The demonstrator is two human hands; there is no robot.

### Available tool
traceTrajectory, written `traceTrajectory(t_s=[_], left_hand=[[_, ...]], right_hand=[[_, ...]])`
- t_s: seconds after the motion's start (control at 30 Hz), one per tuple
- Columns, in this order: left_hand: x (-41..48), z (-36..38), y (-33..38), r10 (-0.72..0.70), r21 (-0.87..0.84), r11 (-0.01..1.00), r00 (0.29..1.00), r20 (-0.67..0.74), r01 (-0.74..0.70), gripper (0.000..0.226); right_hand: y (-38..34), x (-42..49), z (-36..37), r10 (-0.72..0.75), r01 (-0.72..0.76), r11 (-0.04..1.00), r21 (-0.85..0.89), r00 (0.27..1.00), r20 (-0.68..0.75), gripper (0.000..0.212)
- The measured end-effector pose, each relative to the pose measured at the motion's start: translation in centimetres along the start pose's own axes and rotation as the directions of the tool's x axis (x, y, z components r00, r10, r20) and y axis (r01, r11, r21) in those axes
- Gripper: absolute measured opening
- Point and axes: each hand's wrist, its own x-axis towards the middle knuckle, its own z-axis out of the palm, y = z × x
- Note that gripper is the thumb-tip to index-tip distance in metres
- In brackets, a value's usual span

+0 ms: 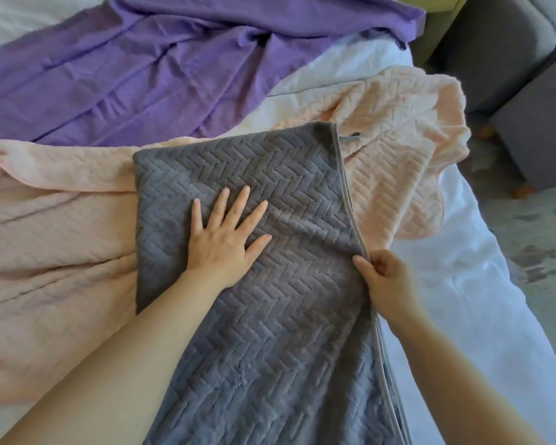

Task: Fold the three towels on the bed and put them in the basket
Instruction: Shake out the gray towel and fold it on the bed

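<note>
On the bed (463, 300), the grey towel (270, 332) runs from 6 o'clock to centre. The right hand (382, 277) pinches its hem at 4 o'clock, probably squaring edges, while the left hand (220, 245), fingers (243, 200) spread flat, pins it. Underneath lies the pink towel (398, 155); the purple towel (174, 69) sits at 11 o'clock.

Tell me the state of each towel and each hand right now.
purple towel: unfolded, creased, on the bed.
pink towel: unfolded, rumpled, partly covered.
grey towel: apparently folded double, lying on pink towel.
left hand: flat, fingers spread, pressing grey towel.
right hand: pinching grey towel's right edge.
</note>
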Motion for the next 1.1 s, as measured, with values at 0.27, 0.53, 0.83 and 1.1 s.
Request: traceTrajectory(t_s=[0.27, 0.53, 0.83, 1.1], left_hand=[[-6.5, -1.0, 5.2, 0.171, -0.113, 0.977, 0.983, -0.073, -0.178, 0.06], [-9.0, -0.5, 7.1, 0.064, -0.109, 0.992, 0.998, 0.0, -0.064, 0.058], [-15.3, -0.1, 8.7, 0.087, -0.124, 0.989, 0.996, 0.013, -0.084, 0.057], [-19.0, 1.0, 8.0, 0.026, -0.084, 0.996, 0.999, 0.047, -0.022, 0.057]], right_hand=[[2.0, -6.1, -0.8, 0.114, -0.075, 0.979, -0.189, 0.972, 0.204, 0.032], [2.7, -9.0, -2.8, 0.141, -0.14, 0.99, -0.009, 0.986, 0.085, 0.017], [4.0, -12.4, -4.9, 0.155, -0.174, 0.984, 0.043, 0.946, 0.286, 0.042], [6.8, -14.2, -3.9, 0.231, -0.233, 0.972, -0.012, 0.957, 0.177, 0.027]])
